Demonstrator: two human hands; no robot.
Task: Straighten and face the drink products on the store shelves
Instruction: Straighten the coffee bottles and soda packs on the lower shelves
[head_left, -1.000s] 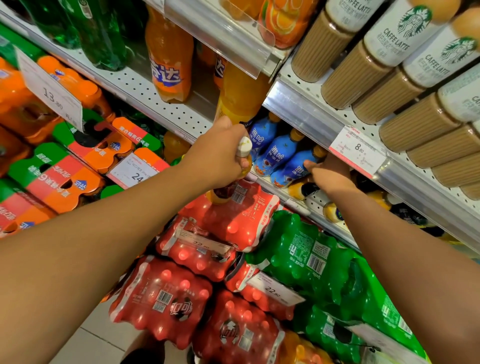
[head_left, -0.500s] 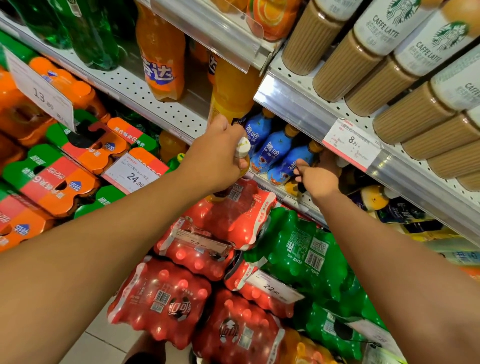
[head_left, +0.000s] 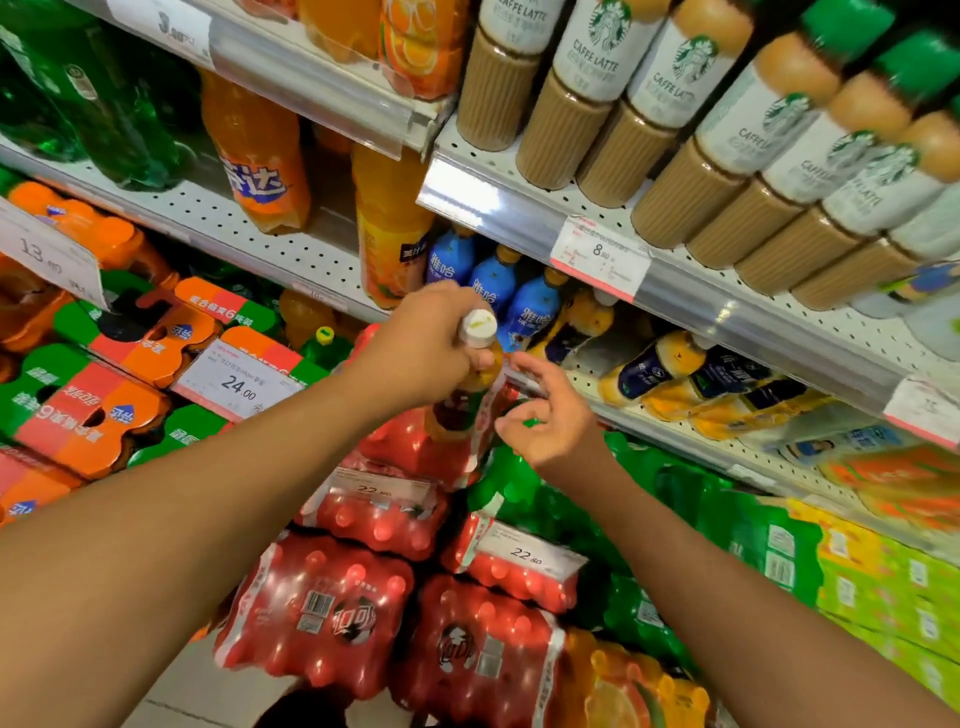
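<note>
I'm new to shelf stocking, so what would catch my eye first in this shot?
Centre frame, the left hand grips a white-capped bottle by its neck, with the right hand open just beside it. Upper right, a row of tan latte bottles fills the shelf, and red shrink-wrapped packs pile up below.

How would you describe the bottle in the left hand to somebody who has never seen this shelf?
Find the shelf rail with the 8.80 price tag. Just below it, before the blue bottles, the left hand grips a bottle. It alone is off the shelf, amber with a white cap.
</note>
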